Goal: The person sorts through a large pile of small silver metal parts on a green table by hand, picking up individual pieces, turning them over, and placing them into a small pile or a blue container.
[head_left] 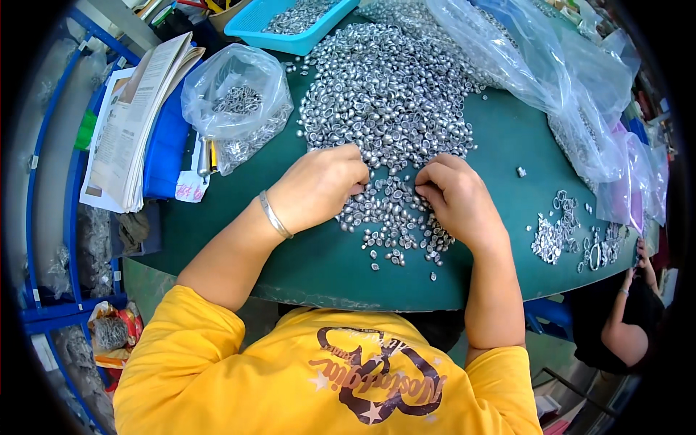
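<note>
A big heap of small silver metal caps (395, 94) covers the middle of a green table (507, 145). Both my hands rest on its near edge, knuckles up, fingers curled down into the loose caps (395, 217). My left hand (319, 187) wears a thin silver bangle on the wrist. My right hand (453, 197) sits a little apart from it, fingertips pressed among the pieces. Whether either hand pinches a cap is hidden under the fingers.
A clear bag of metal parts (235, 105) lies at the left, beside a stack of papers (138, 116) and a blue folder. A blue tray (290, 22) of caps stands at the back. Large clear bags (565, 80) lie right, with silver rings (558, 232). Another person (631, 319) sits at the right.
</note>
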